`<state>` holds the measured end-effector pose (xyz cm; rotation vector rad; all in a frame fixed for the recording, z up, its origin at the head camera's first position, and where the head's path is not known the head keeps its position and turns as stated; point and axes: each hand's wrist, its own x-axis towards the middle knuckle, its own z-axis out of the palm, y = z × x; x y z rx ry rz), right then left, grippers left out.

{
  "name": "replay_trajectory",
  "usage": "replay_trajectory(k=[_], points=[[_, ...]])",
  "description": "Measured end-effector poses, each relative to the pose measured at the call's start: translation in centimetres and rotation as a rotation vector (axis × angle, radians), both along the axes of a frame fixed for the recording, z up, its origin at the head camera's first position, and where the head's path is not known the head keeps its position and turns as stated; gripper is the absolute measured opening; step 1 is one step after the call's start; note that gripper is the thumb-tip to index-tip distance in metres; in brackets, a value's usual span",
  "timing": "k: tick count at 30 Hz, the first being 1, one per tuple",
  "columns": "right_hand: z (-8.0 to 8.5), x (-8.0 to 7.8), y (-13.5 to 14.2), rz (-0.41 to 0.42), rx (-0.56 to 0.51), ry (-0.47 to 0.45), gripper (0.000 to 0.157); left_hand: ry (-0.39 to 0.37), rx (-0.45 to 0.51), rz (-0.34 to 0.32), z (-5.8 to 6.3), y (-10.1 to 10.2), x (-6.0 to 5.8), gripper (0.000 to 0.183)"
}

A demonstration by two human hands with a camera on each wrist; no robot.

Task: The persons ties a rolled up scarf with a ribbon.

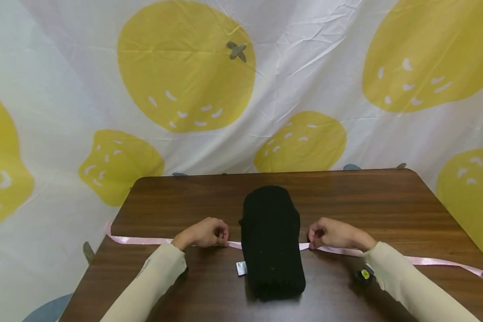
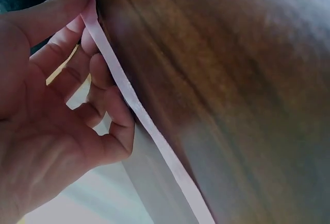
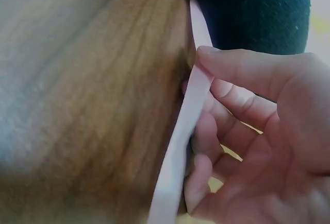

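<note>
A pink ribbon (image 1: 141,240) runs across the table and passes under a black fabric bundle (image 1: 271,241), whose middle hides part of it. Left of the bundle, my left hand (image 1: 204,232) pinches the ribbon between thumb and fingertips. On the other side my right hand (image 1: 336,233) pinches it the same way, close to the bundle's edge. In the left wrist view the ribbon (image 2: 139,108) trails back past the curled fingers. The right wrist view has the ribbon (image 3: 188,113) under the thumb tip, with the dark fabric (image 3: 258,13) just beyond.
A small white tag (image 1: 241,268) sticks out from the bundle's left side. Beneath everything is a brown wooden table (image 1: 209,192) with rounded far corners. A white curtain with yellow lemons (image 1: 187,67) hangs behind it. A black device (image 1: 364,274) sits at the right wrist.
</note>
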<state>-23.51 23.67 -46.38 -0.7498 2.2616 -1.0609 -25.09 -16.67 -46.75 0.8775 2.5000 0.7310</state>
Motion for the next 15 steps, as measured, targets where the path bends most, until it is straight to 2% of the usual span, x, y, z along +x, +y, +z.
replay_trajectory(k=[5,9,15], points=[[-0.20,-0.52,0.65,-0.026,-0.043,-0.084,0.005,-0.030,0.009,-0.006,0.13,-0.10,-0.28,0.014],[-0.22,-0.72,0.79,-0.032,-0.049,-0.098,0.005,-0.060,0.029,0.006,0.18,-0.17,-0.54,0.012],[-0.08,-0.73,0.59,-0.045,-0.017,-0.102,0.011,-0.151,0.022,0.051,0.15,-0.05,-0.72,0.010]])
